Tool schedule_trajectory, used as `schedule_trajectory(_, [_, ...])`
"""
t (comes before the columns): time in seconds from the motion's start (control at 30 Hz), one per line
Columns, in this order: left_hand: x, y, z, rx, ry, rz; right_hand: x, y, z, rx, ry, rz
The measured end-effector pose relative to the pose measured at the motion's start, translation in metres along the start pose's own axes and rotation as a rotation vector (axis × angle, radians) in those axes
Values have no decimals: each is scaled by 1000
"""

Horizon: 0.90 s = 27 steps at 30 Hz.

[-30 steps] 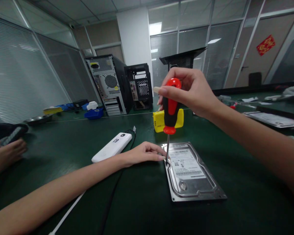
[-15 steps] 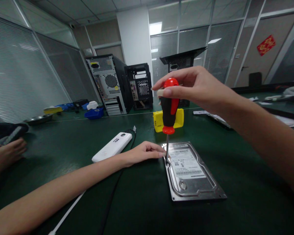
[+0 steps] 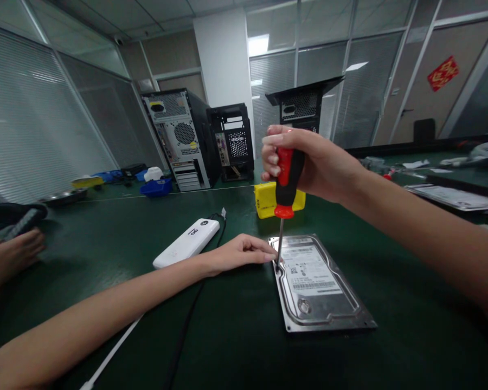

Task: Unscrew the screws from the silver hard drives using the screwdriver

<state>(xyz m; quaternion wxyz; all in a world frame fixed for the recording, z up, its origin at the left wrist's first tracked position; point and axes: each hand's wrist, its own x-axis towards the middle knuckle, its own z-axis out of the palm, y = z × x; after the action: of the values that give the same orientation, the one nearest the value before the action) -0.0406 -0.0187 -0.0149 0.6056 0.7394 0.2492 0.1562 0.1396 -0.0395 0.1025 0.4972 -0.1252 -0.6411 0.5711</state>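
A silver hard drive (image 3: 321, 303) with a white label lies flat on the dark green table (image 3: 236, 336). My right hand (image 3: 296, 157) is wrapped round the red and black handle of a screwdriver (image 3: 285, 184). The screwdriver leans slightly, and its tip touches the drive's left edge, near a screw spot. Beside the tip, the fingertips of my left hand (image 3: 248, 253) rest at the drive's left edge; its fingers are pressed together, and what they may pinch is too small to make out.
Behind the drive stands a yellow holder (image 3: 266, 200). Left of it lies a white power bank (image 3: 189, 242) with cables. Computer cases (image 3: 183, 135) and a blue tray (image 3: 156, 187) are at the back. Another person's hand (image 3: 20, 252) is at far left; another drive (image 3: 457, 196) lies right.
My right hand has gone from fingertips at the top of the handle to a fuller wrap around it. The handle now tilts to the right. My left hand has stayed in place.
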Motion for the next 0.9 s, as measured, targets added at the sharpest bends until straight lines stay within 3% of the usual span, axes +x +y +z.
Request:
schedule_trajectory(0.13, [0, -3, -2, 36, -44, 27, -3, -5, 0, -20, 32, 85])
schedule_trajectory(0.33, [1, -5, -5, 81, -94, 22, -2, -1, 0, 5, 101, 46])
schedule_trajectory(0.57, [1, -3, -6, 125, -116, 24, 0, -3, -4, 44, -22, 76])
schedule_trajectory(0.9, [1, 0, -3, 96, -112, 25, -2, 13, 9, 33, 111, -96])
